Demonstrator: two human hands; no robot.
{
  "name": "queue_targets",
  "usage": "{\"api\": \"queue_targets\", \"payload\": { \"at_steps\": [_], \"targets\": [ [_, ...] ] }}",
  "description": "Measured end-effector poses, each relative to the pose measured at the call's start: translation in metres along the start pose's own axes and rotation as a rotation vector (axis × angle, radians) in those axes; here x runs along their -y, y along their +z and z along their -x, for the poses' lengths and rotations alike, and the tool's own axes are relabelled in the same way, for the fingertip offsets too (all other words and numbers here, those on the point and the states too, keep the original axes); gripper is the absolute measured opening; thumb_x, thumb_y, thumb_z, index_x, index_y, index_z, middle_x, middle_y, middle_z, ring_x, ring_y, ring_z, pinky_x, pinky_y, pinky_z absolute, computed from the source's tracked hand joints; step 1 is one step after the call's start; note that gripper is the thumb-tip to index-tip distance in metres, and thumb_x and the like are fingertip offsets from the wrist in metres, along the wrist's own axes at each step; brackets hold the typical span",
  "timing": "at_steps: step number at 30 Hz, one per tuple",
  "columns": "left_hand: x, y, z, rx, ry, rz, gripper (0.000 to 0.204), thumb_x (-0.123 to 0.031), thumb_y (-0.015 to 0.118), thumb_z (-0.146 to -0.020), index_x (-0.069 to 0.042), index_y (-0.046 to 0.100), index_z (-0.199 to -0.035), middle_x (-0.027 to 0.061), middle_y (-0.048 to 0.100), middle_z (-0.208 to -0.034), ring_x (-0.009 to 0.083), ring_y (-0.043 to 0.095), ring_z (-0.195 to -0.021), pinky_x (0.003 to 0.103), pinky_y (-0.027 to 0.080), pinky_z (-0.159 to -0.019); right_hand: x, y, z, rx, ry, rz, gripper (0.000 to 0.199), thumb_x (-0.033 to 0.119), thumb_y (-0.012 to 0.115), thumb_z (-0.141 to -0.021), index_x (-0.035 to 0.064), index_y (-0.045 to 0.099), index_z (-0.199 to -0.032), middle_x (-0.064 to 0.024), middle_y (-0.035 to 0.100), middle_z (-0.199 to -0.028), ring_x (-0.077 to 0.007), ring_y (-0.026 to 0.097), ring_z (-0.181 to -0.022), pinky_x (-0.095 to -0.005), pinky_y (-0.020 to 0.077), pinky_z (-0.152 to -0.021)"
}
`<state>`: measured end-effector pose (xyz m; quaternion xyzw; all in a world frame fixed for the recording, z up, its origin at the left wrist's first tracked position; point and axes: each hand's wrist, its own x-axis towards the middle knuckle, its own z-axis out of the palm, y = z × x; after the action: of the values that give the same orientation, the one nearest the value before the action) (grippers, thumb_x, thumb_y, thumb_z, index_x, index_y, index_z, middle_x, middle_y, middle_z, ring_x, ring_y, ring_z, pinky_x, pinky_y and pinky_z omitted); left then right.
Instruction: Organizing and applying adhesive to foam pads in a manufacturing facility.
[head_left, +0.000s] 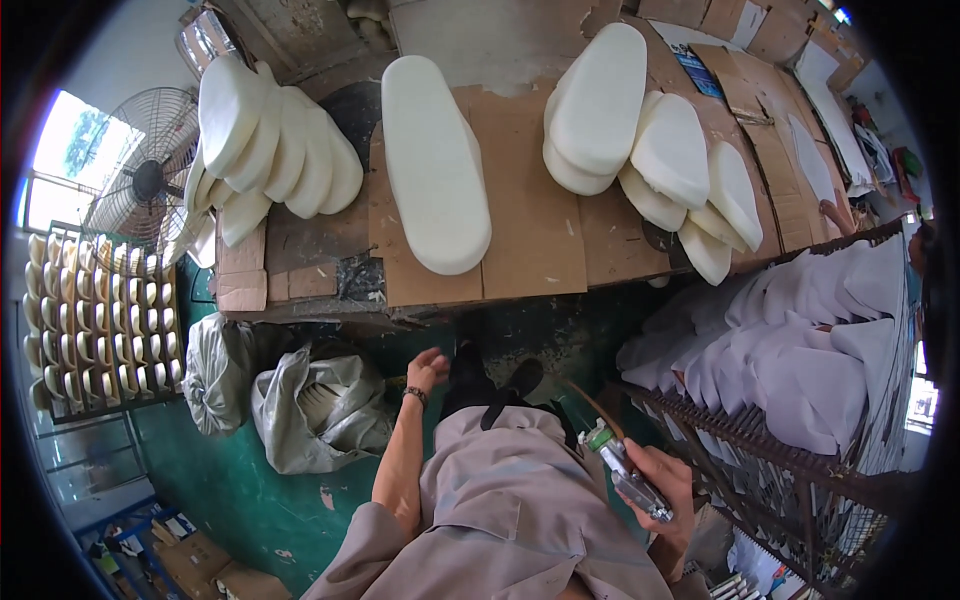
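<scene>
A person's right hand (pixel 665 490) is clenching its grip around a clear plastic bottle (pixel 628 473) with a green-and-white cap, tilting it below the bench's (pixel 530 230) front edge. The left hand (pixel 427 370) is hanging released, fingers loosely curled, near a grey sack (pixel 315 410) on the floor.

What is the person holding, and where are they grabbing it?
The right hand grips a clear plastic bottle with a green cap around its body. The left hand holds nothing.

At our twelve o'clock we see a long white foam sole slab (pixel 435 165) on brown cardboard sheets (pixel 530 210). A round metal cage fan (pixel 150 175) stands at ten o'clock, a grey plastic sack (pixel 315 410) at seven.
</scene>
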<state>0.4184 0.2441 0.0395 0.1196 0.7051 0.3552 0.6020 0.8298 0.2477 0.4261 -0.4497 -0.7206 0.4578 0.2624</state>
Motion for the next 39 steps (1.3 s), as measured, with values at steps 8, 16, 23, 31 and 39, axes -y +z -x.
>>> {"api": "queue_targets", "payload": {
  "at_steps": [8, 16, 23, 31, 39],
  "targets": [
    [-0.105, 0.050, -0.017, -0.037, 0.239, 0.494, 0.051, -0.011, 0.061, -0.098, 0.000, 0.043, -0.145, 0.0159, 0.056, -0.136, 0.0274, 0.060, -0.118, 0.047, 0.054, -0.095, 0.001, -0.009, 0.008, -0.035, 0.107, 0.004, 0.059, 0.001, 0.073, -0.073, -0.0029, 0.061, -0.130, -0.0153, 0.064, -0.087, -0.0229, 0.061, -0.071, -0.0304, 0.0483, -0.068],
    [-0.156, 0.078, -0.046, 0.157, 0.332, 0.721, 0.037, -0.011, 0.061, -0.098, -0.004, 0.050, -0.133, 0.0093, 0.061, -0.128, 0.0254, 0.061, -0.117, 0.047, 0.049, -0.102, -0.002, -0.014, -0.021, -0.261, 0.088, 0.049, 0.051, 0.011, 0.074, -0.082, -0.0088, 0.060, -0.127, -0.0150, 0.067, -0.090, -0.0200, 0.063, -0.073, -0.0297, 0.0498, -0.068],
    [-0.157, 0.080, -0.053, 0.185, 0.359, 0.845, 0.031, -0.010, 0.063, -0.097, -0.006, 0.053, -0.127, 0.0075, 0.064, -0.123, 0.0218, 0.062, -0.113, 0.041, 0.051, -0.097, 0.011, -0.015, -0.073, -0.294, -0.098, 0.108, 0.053, 0.011, 0.074, -0.083, -0.0091, 0.058, -0.129, -0.0147, 0.068, -0.087, -0.0207, 0.067, -0.076, -0.0297, 0.0518, -0.070],
    [-0.235, 0.075, 0.019, 0.425, 0.602, 0.967, 0.061, -0.013, 0.073, -0.090, -0.005, 0.044, -0.143, 0.0094, 0.056, -0.140, 0.0269, 0.053, -0.131, 0.045, 0.044, -0.111, 0.008, -0.014, -0.129, -0.250, -0.049, 0.086, 0.052, 0.009, 0.072, -0.085, -0.0061, 0.058, -0.132, -0.0150, 0.070, -0.088, -0.0231, 0.069, -0.078, -0.0312, 0.0528, -0.073],
    [-0.288, 0.095, 0.000, 0.755, 0.543, 1.173, 0.060, -0.014, 0.074, -0.088, -0.006, 0.049, -0.142, 0.0107, 0.056, -0.142, 0.0296, 0.053, -0.132, 0.050, 0.041, -0.113, 0.009, -0.003, -0.163, -0.277, -0.016, 0.097, 0.051, 0.001, 0.071, -0.082, -0.0052, 0.058, -0.131, -0.0153, 0.069, -0.090, -0.0244, 0.069, -0.077, -0.0315, 0.0527, -0.072]
  ]
}}
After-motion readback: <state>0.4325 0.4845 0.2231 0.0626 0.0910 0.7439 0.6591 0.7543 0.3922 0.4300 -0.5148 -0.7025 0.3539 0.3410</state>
